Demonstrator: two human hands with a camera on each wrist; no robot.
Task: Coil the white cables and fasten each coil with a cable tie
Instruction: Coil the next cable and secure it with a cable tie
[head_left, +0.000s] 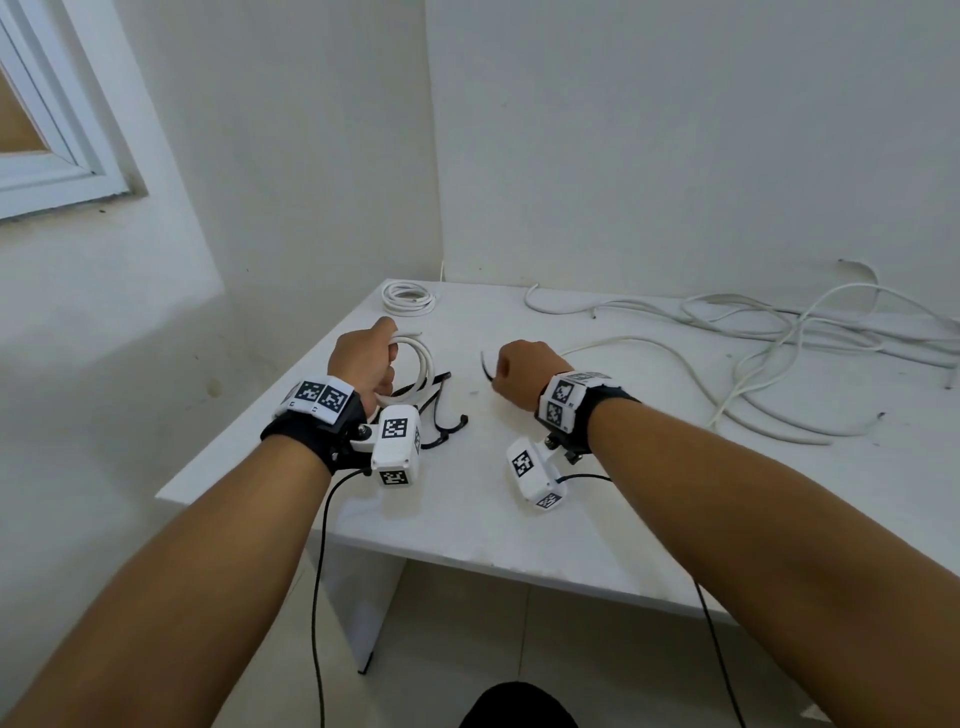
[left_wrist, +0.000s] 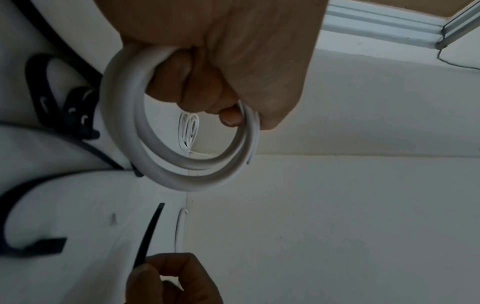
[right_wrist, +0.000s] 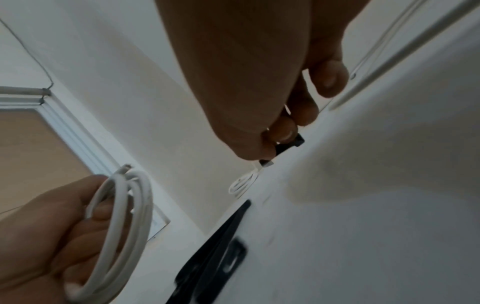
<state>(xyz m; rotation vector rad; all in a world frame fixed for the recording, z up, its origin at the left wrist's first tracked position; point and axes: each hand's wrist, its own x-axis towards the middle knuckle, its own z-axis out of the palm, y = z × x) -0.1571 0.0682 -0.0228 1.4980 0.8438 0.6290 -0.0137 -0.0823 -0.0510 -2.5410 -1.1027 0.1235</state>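
My left hand (head_left: 366, 364) grips a small coil of white cable (head_left: 418, 366) (left_wrist: 166, 164) (right_wrist: 122, 205), held just above the white table (head_left: 519, 519) at its left side; the fingers curl through the loop. To its right, my right hand (head_left: 519, 371) pinches a black cable tie (head_left: 487, 368) (left_wrist: 149, 232) (right_wrist: 288, 147) between thumb and fingertips, its tail pointing up and left. A gap separates the tie from the coil. Several spare black cable ties (head_left: 441, 415) (left_wrist: 67, 115) lie on the table under the coil.
Another white coil (head_left: 409, 300) lies at the table's far left corner. A tangle of loose white cables (head_left: 779, 353) spreads over the right half. Walls close the table in at the back and left. A window frame (head_left: 62, 156) is on the left wall.
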